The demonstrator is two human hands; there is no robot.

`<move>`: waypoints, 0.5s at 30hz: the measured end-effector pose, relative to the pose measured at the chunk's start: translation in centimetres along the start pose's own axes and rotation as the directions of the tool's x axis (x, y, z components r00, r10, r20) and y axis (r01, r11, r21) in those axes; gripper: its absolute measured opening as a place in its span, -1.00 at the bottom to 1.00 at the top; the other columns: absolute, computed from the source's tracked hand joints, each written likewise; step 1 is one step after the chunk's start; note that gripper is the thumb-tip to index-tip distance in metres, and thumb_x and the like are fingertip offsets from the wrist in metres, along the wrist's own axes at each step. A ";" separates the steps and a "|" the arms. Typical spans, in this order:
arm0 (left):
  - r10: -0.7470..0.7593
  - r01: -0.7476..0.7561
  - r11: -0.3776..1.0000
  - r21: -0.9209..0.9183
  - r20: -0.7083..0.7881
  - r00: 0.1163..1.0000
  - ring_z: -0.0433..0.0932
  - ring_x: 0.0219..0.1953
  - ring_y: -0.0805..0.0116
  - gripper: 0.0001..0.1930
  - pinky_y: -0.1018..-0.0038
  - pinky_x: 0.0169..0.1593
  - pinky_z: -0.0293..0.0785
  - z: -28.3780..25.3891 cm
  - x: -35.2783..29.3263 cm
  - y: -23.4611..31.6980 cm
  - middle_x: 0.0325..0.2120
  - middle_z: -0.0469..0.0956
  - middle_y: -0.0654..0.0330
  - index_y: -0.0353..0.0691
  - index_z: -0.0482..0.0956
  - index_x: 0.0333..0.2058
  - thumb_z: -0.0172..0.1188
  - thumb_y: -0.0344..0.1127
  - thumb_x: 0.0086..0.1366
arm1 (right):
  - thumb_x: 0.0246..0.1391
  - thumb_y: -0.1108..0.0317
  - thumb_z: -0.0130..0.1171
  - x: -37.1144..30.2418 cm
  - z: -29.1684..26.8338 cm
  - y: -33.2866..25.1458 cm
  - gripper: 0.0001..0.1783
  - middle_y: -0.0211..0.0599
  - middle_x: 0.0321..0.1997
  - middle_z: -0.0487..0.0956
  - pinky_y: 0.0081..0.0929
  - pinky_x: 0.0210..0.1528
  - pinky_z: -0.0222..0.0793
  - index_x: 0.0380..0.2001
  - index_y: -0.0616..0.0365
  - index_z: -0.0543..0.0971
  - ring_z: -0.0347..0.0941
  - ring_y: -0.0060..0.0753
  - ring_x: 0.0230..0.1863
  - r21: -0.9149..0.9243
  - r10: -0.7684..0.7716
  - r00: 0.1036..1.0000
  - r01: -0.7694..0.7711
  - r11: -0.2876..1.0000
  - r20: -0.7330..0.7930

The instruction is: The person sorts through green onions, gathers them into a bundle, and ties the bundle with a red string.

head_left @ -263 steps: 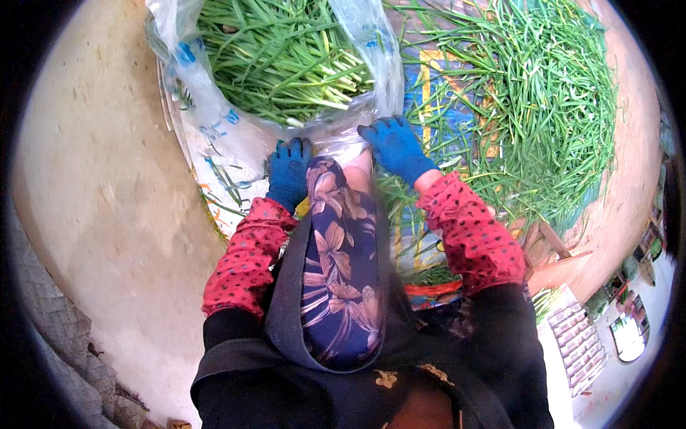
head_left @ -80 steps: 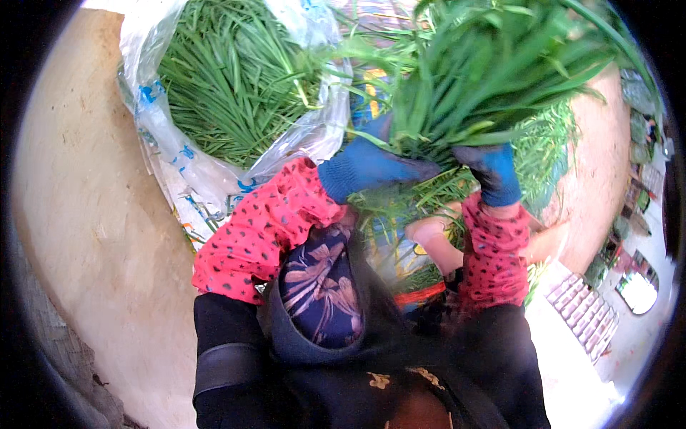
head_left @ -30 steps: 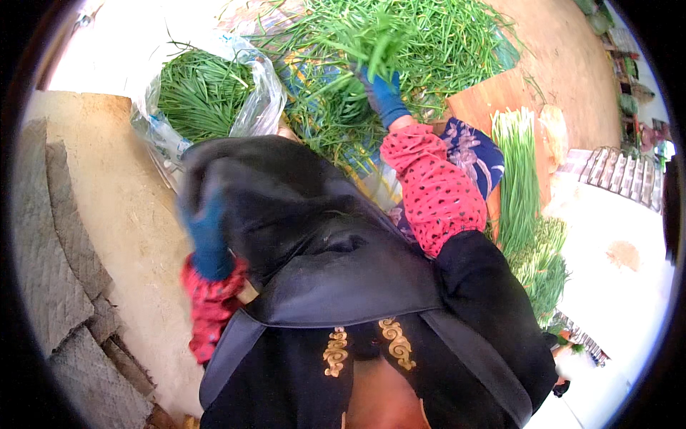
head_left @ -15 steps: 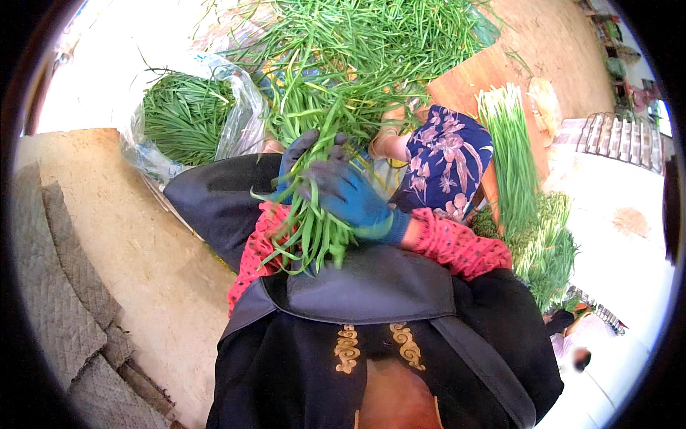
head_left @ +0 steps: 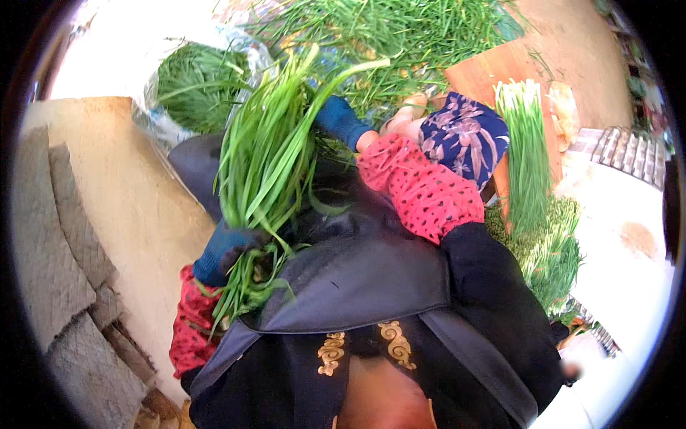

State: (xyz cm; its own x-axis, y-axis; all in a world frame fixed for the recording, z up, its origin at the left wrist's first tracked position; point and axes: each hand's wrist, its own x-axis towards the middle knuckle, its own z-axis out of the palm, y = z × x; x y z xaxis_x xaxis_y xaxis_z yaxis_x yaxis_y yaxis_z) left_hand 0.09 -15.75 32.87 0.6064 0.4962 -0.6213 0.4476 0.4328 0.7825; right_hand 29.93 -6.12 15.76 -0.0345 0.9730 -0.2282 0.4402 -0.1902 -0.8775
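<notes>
My left hand [head_left: 232, 249], in a blue and dark grey glove, is closed round the lower part of a loose bunch of garlic chives [head_left: 268, 150]. The long flat green leaves rise from the fist, and their other ends droop below it beside the black apron [head_left: 364, 279]. My right hand [head_left: 339, 121], gloved the same way, reaches forward past the upper leaves; its fingers are hidden behind them. Farther out, a big heap of loose chives [head_left: 400, 28] lies spread near that hand.
Chives fill a clear plastic bag [head_left: 146, 107] at left. On the right, a neat bundle of white-ended chives [head_left: 525, 150] lies on a wooden board [head_left: 475, 68], with more bundles [head_left: 554, 250] nearer. Grey quilted matting [head_left: 50, 236] covers the far left. Blue floral cloth [head_left: 464, 136] covers my knee.
My hands have parted. The left has drawn the bunch back and to the left, while the right has moved forward, away from my lap. The whole view has shifted slightly.
</notes>
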 end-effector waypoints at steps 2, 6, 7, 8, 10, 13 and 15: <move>-0.149 0.076 0.955 -0.287 -0.240 0.959 0.53 -0.37 0.35 -0.68 0.50 -0.30 0.47 2.9 -2.9 1.1 -0.32 0.53 0.09 -0.33 0.45 -0.15 0.12 -0.39 0.08 | -0.13 0.04 0.05 0.5 2.6 3.9 -0.57 0.02 -0.33 0.54 -0.18 -0.22 0.36 -0.34 0.20 0.54 0.47 0.08 -0.30 -0.169 -0.089 0.996 0.087 0.982 -0.005; -0.431 0.233 0.702 -0.673 -0.141 0.891 0.54 -0.40 0.32 -0.53 0.47 -0.42 0.52 3.5 -6.3 -3.0 -0.33 0.53 0.06 -0.35 0.37 -0.08 0.18 -0.52 -0.06 | -0.14 0.31 0.03 5.1 -1.3 20.0 -0.67 0.08 -0.33 0.52 -0.32 -0.27 0.37 -0.25 0.22 0.49 0.45 0.00 -0.34 -0.100 -0.185 0.965 0.168 0.981 -0.186; -0.411 0.233 0.732 -0.640 -0.142 0.900 0.54 -0.40 0.31 -0.58 0.47 -0.42 0.51 4.1 -8.5 -7.0 -0.36 0.54 0.06 -0.36 0.40 -0.12 0.17 -0.50 -0.04 | -0.16 0.32 0.01 4.4 -0.1 15.9 -0.71 0.04 -0.37 0.53 -0.27 -0.28 0.38 -0.33 0.23 0.49 0.46 0.04 -0.34 -0.084 -0.024 0.969 0.004 0.996 -0.245; -0.382 0.214 0.762 -0.611 -0.157 0.910 0.54 -0.41 0.30 -0.63 0.46 -0.41 0.51 5.1 -10.1 -9.8 -0.39 0.54 0.05 -0.36 0.43 -0.17 0.17 -0.49 -0.03 | -0.19 0.34 -0.01 3.1 -1.1 10.6 -0.74 0.00 -0.42 0.54 -0.21 -0.30 0.38 -0.41 0.25 0.50 0.47 0.08 -0.34 -0.064 0.136 0.940 -0.164 0.984 -0.314; -0.299 0.185 0.842 -0.506 -0.154 0.942 0.54 -0.42 0.28 -0.73 0.45 -0.39 0.50 5.7 -10.7 -12.7 -0.43 0.55 0.05 -0.38 0.49 -0.27 0.16 -0.46 -0.01 | -0.18 0.47 -0.06 0.4 -5.8 6.1 -0.69 -0.02 -0.31 0.55 -0.34 -0.29 0.39 -0.27 0.30 0.46 0.50 -0.27 -0.31 -0.264 0.162 0.960 -0.222 0.939 -0.229; -0.234 0.140 0.788 -0.600 -0.080 0.969 0.52 -0.44 0.35 -0.86 0.48 -0.35 0.47 5.3 -9.4 -14.8 -0.47 0.56 0.12 -0.36 0.55 -0.42 0.05 -0.44 0.08 | -0.11 0.39 0.03 -1.7 -7.6 8.2 -0.72 -0.11 -0.33 0.56 -0.38 -0.30 0.39 -0.27 0.25 0.47 0.48 -0.36 -0.32 0.035 0.410 0.902 -0.409 0.912 -0.133; -0.155 0.076 0.751 -0.656 -0.064 0.986 0.51 -0.45 0.39 -0.84 0.50 -0.34 0.45 5.0 -8.4 -14.7 -0.48 0.56 0.15 -0.35 0.56 -0.48 0.00 -0.44 0.11 | -0.05 0.28 0.09 -2.7 -6.3 11.4 -0.72 -0.22 -0.28 0.55 -0.42 -0.29 0.39 -0.26 0.21 0.48 0.45 -0.45 -0.32 0.108 0.303 0.948 -0.313 0.944 0.103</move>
State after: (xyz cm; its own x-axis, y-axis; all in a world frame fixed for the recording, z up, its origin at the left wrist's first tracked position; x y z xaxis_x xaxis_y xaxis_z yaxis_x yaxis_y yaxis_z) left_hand -8.35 -30.03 26.80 0.4866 0.4702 -0.7363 -0.0489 0.8561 0.5144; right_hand 40.66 -10.07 8.98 0.0081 0.8509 -0.5253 0.3294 -0.4982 -0.8020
